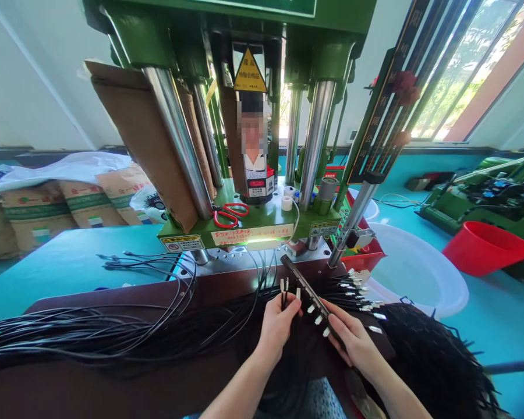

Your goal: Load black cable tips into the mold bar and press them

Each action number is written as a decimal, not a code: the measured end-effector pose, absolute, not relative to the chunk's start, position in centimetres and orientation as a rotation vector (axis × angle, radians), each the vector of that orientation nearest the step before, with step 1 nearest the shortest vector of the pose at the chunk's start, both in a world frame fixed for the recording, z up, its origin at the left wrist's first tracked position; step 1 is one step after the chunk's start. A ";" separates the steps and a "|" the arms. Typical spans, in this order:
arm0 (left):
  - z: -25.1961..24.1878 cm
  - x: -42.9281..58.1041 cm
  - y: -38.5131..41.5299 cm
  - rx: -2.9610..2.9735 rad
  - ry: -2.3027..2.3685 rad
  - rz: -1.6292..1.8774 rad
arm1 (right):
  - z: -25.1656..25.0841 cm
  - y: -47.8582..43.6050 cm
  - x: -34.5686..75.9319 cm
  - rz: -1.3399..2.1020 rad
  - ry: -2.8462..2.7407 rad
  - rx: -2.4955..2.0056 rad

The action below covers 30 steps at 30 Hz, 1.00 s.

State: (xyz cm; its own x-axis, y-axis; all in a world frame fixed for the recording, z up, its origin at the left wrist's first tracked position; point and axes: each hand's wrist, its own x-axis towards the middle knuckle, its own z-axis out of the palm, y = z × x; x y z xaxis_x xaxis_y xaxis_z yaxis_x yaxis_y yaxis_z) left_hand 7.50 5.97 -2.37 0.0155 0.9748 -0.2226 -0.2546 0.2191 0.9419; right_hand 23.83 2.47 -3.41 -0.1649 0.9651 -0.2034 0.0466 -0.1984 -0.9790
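Observation:
My left hand is closed in a pinch on a few black cable ends with white plug tips, held upright. My right hand grips the near end of a long dark bar-shaped fixture that slants up and left toward the press. Several white-tipped plugs sit along the fixture's edge. More white-tipped cable ends fan out just right of it. A thick bundle of black cables stretches across the dark bench to the left.
A green vertical press with chrome columns stands straight ahead, red scissors on its base. A white basin and a red bucket lie to the right. Paper sacks are stacked at the left.

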 end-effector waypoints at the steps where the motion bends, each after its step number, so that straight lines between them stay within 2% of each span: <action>1: -2.2 7.3 5.9 0.841 1.132 1.123 | -3.4 2.5 23.9 1.483 -1.252 -1.293; 11: -2.5 6.9 6.0 0.874 1.181 1.038 | -3.6 2.7 24.2 1.526 -1.334 -1.266; 18: -3.6 6.1 5.9 0.996 1.216 1.101 | -3.9 2.5 23.8 1.284 -1.629 -1.321; 25: -2.5 5.9 6.0 0.848 1.085 1.161 | -3.8 2.5 24.1 1.471 -1.370 -1.327; 30: -2.9 5.9 6.3 0.939 1.102 0.996 | -3.9 2.6 24.7 1.512 -1.382 -1.297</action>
State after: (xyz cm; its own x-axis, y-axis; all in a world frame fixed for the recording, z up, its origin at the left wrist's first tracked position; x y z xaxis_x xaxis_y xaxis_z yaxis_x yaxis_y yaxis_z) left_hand 5.85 6.35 -2.89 0.1527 0.9541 -0.2575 -0.1597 0.2810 0.9463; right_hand 24.67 2.60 -3.85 -0.2516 0.9447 -0.2105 0.1253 -0.1838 -0.9749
